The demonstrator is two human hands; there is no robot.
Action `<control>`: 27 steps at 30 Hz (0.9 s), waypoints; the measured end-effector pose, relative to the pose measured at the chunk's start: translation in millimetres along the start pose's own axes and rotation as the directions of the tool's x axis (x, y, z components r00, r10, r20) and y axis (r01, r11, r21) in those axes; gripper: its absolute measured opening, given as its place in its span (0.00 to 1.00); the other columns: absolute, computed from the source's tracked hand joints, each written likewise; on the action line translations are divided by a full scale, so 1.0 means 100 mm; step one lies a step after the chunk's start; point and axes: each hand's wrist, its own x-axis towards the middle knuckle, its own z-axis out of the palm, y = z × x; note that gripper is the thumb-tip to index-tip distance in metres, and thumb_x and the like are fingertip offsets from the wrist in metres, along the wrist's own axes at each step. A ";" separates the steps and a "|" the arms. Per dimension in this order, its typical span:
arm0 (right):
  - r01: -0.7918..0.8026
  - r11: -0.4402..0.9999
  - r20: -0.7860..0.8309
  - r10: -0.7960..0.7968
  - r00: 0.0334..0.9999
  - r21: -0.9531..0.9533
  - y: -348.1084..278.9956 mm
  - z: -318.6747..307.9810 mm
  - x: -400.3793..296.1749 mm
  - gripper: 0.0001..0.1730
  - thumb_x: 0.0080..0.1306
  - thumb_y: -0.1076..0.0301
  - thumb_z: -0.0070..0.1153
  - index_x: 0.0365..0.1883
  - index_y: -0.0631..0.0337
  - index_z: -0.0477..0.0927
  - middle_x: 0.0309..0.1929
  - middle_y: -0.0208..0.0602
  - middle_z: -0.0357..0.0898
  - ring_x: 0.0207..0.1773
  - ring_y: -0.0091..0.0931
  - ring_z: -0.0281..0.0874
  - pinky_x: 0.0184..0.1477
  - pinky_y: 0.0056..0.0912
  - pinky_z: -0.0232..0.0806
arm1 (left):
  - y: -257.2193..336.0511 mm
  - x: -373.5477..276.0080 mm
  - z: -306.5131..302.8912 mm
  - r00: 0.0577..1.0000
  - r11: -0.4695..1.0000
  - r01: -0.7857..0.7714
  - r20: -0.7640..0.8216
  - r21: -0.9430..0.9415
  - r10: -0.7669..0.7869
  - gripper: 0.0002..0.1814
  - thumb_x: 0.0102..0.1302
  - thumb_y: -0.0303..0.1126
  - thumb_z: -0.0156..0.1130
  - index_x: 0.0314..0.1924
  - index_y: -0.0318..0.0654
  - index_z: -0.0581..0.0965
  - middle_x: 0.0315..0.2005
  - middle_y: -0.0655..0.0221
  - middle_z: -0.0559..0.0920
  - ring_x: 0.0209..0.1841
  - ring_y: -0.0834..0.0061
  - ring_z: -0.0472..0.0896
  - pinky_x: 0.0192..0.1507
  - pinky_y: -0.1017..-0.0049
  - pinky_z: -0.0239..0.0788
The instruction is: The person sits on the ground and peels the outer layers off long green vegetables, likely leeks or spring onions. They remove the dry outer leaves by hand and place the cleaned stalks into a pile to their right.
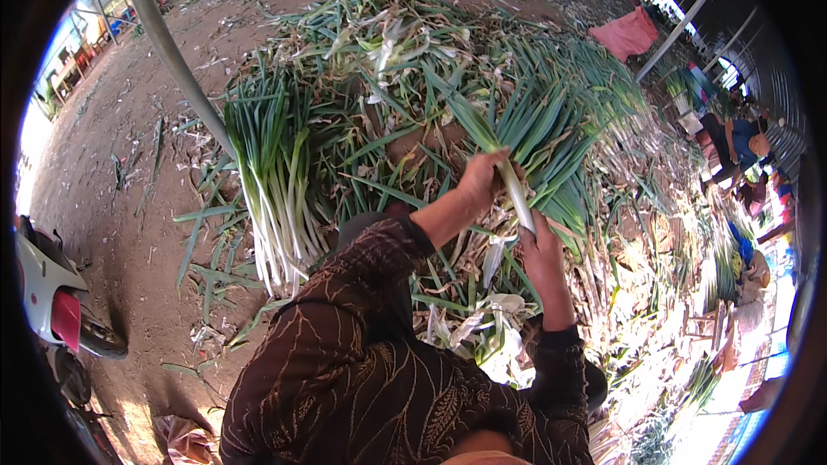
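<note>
A single large green onion (517, 197) lies slantwise between my hands, its white stalk toward me and its green leaves pointing away. My left hand (481, 181) grips it where the white turns to green. Lower down, my right hand (541, 245) holds the white end between thumb and fingers. Just beyond and to the right lies a heap of untrimmed green onions (549, 116) with dry outer leaves. On my left, a row of cleaned green onions (278, 187) rests with white ends toward me. Peeled leaf scraps (497, 316) lie below my hands.
A curved-looking metal pole (171, 45) stands beside the cleaned onions. Leaf waste (387, 32) is piled ahead on the dirt floor (129, 135). A pink sack (625, 33) lies at the far right. Another person (743, 142) sits farther right. A motor scooter (58, 297) is parked at left.
</note>
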 end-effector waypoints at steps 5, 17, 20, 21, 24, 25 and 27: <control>-0.053 0.986 0.026 0.049 0.998 0.158 0.28 -0.11 -0.36 0.21 0.67 0.72 0.51 0.59 0.63 0.70 0.27 0.40 0.74 0.26 0.24 0.67 0.31 0.30 0.64 | -0.04 0.09 -0.17 0.997 0.953 -0.068 -0.024 0.294 0.079 0.31 0.60 0.37 0.67 0.57 0.35 0.62 0.39 0.55 0.79 0.35 0.67 0.80 0.41 0.69 0.74; 0.085 0.928 -0.102 -0.131 0.986 -0.363 0.38 -0.15 -0.94 0.27 0.65 0.68 0.52 0.63 0.60 0.66 0.44 0.50 0.77 0.37 0.44 0.79 0.36 0.43 0.71 | 0.33 0.39 -0.53 0.957 0.989 -0.145 -0.256 -0.020 0.135 0.11 0.73 0.38 0.48 0.38 0.39 0.71 0.30 0.69 0.76 0.30 0.70 0.73 0.35 0.67 0.66; 0.041 0.921 -0.101 -0.087 0.991 -0.387 0.31 -0.11 -1.03 0.26 0.65 0.68 0.51 0.63 0.60 0.66 0.38 0.51 0.76 0.34 0.45 0.77 0.34 0.45 0.69 | 0.34 0.45 -0.49 0.946 0.971 -0.166 -0.304 -0.171 0.108 0.13 0.75 0.39 0.45 0.36 0.39 0.69 0.23 0.73 0.68 0.24 0.74 0.64 0.29 0.69 0.59; 0.031 0.922 -0.103 -0.077 0.992 -0.386 0.31 -0.10 -1.06 0.26 0.65 0.68 0.51 0.62 0.61 0.67 0.37 0.52 0.76 0.33 0.46 0.77 0.34 0.45 0.68 | 0.34 0.43 -0.47 0.947 0.979 -0.158 -0.301 -0.127 0.114 0.13 0.75 0.40 0.45 0.36 0.39 0.69 0.23 0.74 0.66 0.23 0.75 0.62 0.28 0.69 0.56; 0.058 0.933 -0.103 -0.100 0.990 -0.355 0.33 -0.10 -1.14 0.26 0.65 0.68 0.51 0.62 0.60 0.67 0.38 0.52 0.76 0.34 0.47 0.76 0.34 0.45 0.68 | 0.33 0.27 -0.34 0.945 0.980 -0.196 -0.261 0.024 0.196 0.13 0.75 0.41 0.45 0.34 0.41 0.67 0.18 0.79 0.58 0.19 0.83 0.53 0.22 0.73 0.45; 0.064 0.938 -0.097 -0.103 0.990 -0.341 0.32 -0.11 -1.17 0.26 0.65 0.69 0.51 0.62 0.60 0.67 0.38 0.52 0.76 0.34 0.47 0.76 0.34 0.45 0.68 | 0.33 0.26 -0.36 0.953 0.972 -0.207 -0.202 0.113 0.226 0.13 0.75 0.40 0.46 0.34 0.41 0.67 0.17 0.79 0.58 0.18 0.82 0.52 0.22 0.73 0.44; 0.085 0.927 -0.069 -0.118 0.991 -0.367 0.28 -0.15 -1.25 0.26 0.65 0.69 0.51 0.62 0.61 0.67 0.38 0.52 0.76 0.34 0.47 0.76 0.34 0.45 0.68 | 0.32 0.26 -0.37 0.963 0.930 -0.231 -0.072 0.284 0.261 0.13 0.74 0.39 0.47 0.33 0.41 0.66 0.16 0.79 0.56 0.16 0.80 0.50 0.20 0.73 0.42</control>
